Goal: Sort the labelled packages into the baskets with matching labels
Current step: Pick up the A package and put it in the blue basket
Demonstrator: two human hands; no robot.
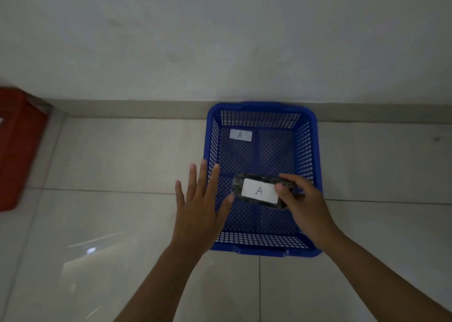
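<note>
A blue mesh basket point(315, 150) stands on the tiled floor against the wall, with a white label marked A point(240, 135) on its floor at the far left. My right hand point(303, 204) holds a dark wrapped package point(247, 181) with a white label marked A point(259, 191) over the basket's near half. My left hand point(198, 199) is spread flat with fingers apart beside the basket's left rim, its thumb tip touching the package's left end.
A red basket point(17, 145) sits at the far left edge, partly cut off. Pale floor tiles surround the blue basket, and a grey wall with a skirting strip runs behind it.
</note>
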